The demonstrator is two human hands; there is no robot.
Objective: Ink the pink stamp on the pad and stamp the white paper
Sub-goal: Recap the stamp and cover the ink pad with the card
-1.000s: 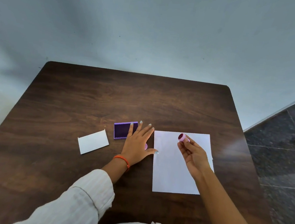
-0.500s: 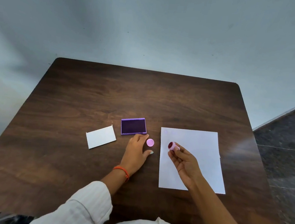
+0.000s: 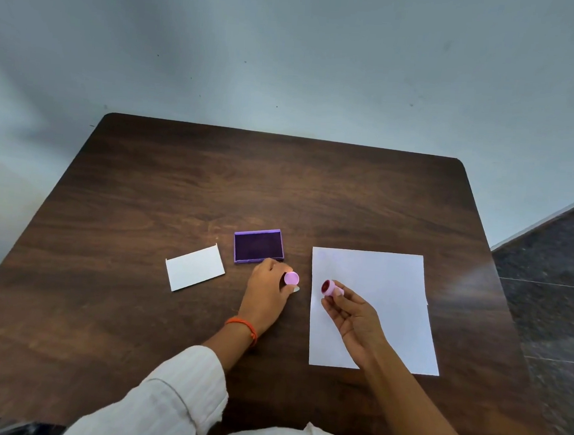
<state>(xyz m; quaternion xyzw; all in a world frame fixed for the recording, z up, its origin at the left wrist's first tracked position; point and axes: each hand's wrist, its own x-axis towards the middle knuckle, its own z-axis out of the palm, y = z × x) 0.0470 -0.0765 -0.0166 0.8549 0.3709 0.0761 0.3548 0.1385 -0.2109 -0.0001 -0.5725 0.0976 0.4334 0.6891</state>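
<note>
My right hand [image 3: 353, 320] pinches the small pink stamp [image 3: 332, 288] over the left edge of the white paper [image 3: 386, 293]. The stamp's dark red face is turned to the left. The open purple ink pad [image 3: 258, 246] lies on the table, left of the paper. My left hand [image 3: 265, 294] rests just below the pad, fingers curled, with thumb and fingertips closed around a round pink cap [image 3: 291, 278] on the table between pad and paper.
A small white card [image 3: 195, 267] lies left of the ink pad. Everything sits on a dark wooden table [image 3: 281, 189] against a pale wall. Dark tiled floor [image 3: 556, 272] shows past the table's right edge.
My left hand slid back off the ink pad, uncovering it, and curled around the pink cap. My right hand brought the stamp left, toward the paper's left edge.
</note>
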